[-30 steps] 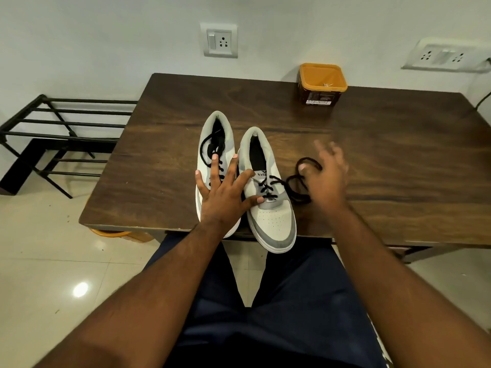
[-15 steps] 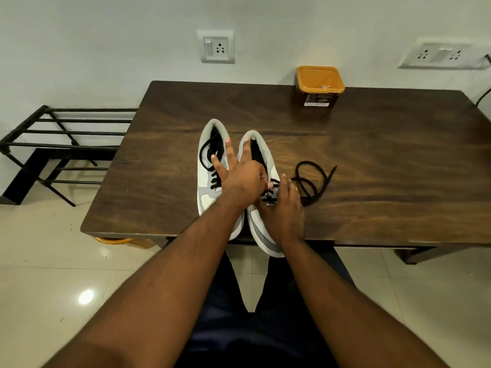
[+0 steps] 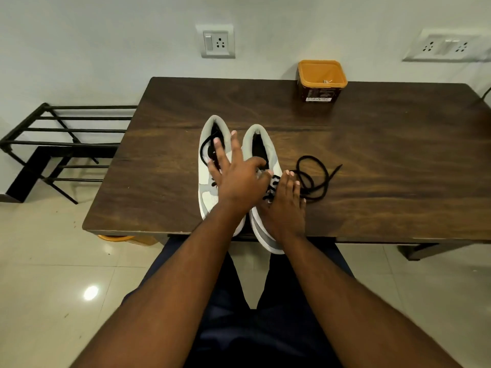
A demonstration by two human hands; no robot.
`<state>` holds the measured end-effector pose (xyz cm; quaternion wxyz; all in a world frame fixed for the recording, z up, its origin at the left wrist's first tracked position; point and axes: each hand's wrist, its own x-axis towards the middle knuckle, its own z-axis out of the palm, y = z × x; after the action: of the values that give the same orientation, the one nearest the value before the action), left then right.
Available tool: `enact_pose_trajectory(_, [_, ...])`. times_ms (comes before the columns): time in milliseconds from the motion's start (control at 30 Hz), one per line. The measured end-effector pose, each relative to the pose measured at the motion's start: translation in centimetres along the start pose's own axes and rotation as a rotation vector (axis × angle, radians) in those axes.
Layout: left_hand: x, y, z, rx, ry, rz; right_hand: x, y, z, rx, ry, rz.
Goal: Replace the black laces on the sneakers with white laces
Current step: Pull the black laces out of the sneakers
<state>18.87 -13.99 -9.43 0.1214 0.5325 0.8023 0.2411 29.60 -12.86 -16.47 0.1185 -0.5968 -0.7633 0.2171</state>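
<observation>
A second ago the right hand was out over the loose black lace on the tabletop; it has since come back onto the right sneaker, its fingers laid nearly straight beside the still-threaded lacing, with the freed coil just past their tips. Whether they pinch a strand I cannot tell. The left hand has slid forward, fingers spread, two reaching over the left sneaker while thumb and forefinger curl at the right sneaker's tongue. Unthreading looks set to resume; no white laces are in view.
</observation>
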Motion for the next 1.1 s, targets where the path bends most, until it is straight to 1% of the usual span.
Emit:
enact_pose_trajectory(67, [1.4, 0.9, 0.0, 0.208, -0.11, 0.035, -0.2, -0.1, -0.2, 0.012, 0.008, -0.01])
enact_pose_trajectory(100, [1.8, 1.2, 0.2, 0.266, -0.156, 0.033, -0.2, -0.1, -0.1, 0.016, 0.003, -0.009])
enact_pose_trajectory(133, [2.1, 1.4, 0.4, 0.266, -0.178, 0.025, -0.1, -0.1, -0.2, 0.02, -0.001, -0.007])
enact_pose_trajectory(167, [2.1, 1.4, 0.5, 0.216, -0.176, 0.019, 0.0, 0.0, -0.1, 0.023, -0.004, -0.002])
enact_pose_trajectory(233, [1.6, 0.7, 0.8, -0.026, -0.102, 0.007, 0.2, -0.1, -0.1, 0.023, 0.003, 0.011])
enact_pose_trajectory(333, [-0.7, -0.9, 0.8, -0.593, 0.041, -0.053, 0.4, 0.0, 0.2, 0.046, -0.017, 0.032])
enact_pose_trajectory(367, [-1.6, -1.2, 0.6, -0.762, 0.081, -0.101, 0.5, 0.1, 0.3, 0.055, -0.027, 0.037])
enact_pose_trajectory(400, [-2.4, -1.4, 0.5, -0.869, 0.116, -0.169, 0.6, 0.1, 0.2, 0.064, -0.034, 0.038])
enact_pose_trajectory(433, [-2.9, -1.5, 0.3, -0.888, 0.144, -0.226, 0.6, 0.1, 0.2, 0.069, -0.037, 0.036])
enact_pose_trajectory(467, [-3.1, -1.5, 0.2, -0.792, 0.182, -0.257, 0.6, 0.1, 0.2, 0.069, -0.038, 0.03])
enact_pose_trajectory(500, [-3.0, -1.4, 0.1, -0.638, 0.218, -0.241, 0.5, 0.0, 0.2, 0.066, -0.039, 0.026])
enact_pose_trajectory(533, [-2.6, -1.3, 0.1, -0.458, 0.251, -0.184, 0.5, 0.0, 0.2, 0.066, -0.042, 0.025])
enact_pose_trajectory(600, [-1.5, -0.4, -0.2, -0.158, 0.235, -0.048, 0.4, 0.0, 0.1, 0.069, -0.038, 0.023])
enact_pose_trajectory(667, [0.0, 0.7, -0.5, 0.099, 0.098, 0.051, 0.3, 0.0, 0.2, 0.074, -0.023, 0.01])
enact_pose_trajectory(733, [1.1, 1.5, -0.4, 0.319, -0.058, 0.087, 0.3, 0.0, 0.2, 0.067, -0.01, -0.006])
enact_pose_trajectory(800, [1.8, 1.7, 0.1, 0.414, -0.136, 0.089, 0.3, 0.1, 0.3, 0.058, -0.003, -0.005])
enact_pose_trajectory(833, [1.9, 1.5, 0.4, 0.393, -0.144, 0.09, 0.3, 0.1, 0.3, 0.065, 0.0, 0.002])
enact_pose_trajectory(867, [1.9, 1.3, 0.6, 0.314, -0.133, 0.082, 0.3, 0.1, 0.3, 0.073, 0.003, 0.01])
enact_pose_trajectory(900, [1.7, 0.8, 0.9, 0.165, -0.104, 0.057, 0.3, 0.1, 0.3, 0.073, 0.005, 0.015])
enact_pose_trajectory(967, [0.6, 0.2, 0.9, -0.264, 0.03, -0.045, 0.4, 0.1, 0.3, 0.059, 0.005, 0.017])
enact_pose_trajectory(1033, [-0.7, -0.1, 0.3, -0.75, 0.29, -0.156, 0.5, 0.1, 0.3, 0.061, -0.005, 0.022])
enact_pose_trajectory(1067, [-1.1, -0.1, -0.2, -0.946, 0.427, -0.245, 0.6, 0.1, 0.3, 0.068, -0.016, 0.025])
enact_pose_trajectory(1100, [-1.3, -0.1, -0.8, -1.081, 0.537, -0.353, 0.6, 0.0, 0.3, 0.075, -0.023, 0.027])
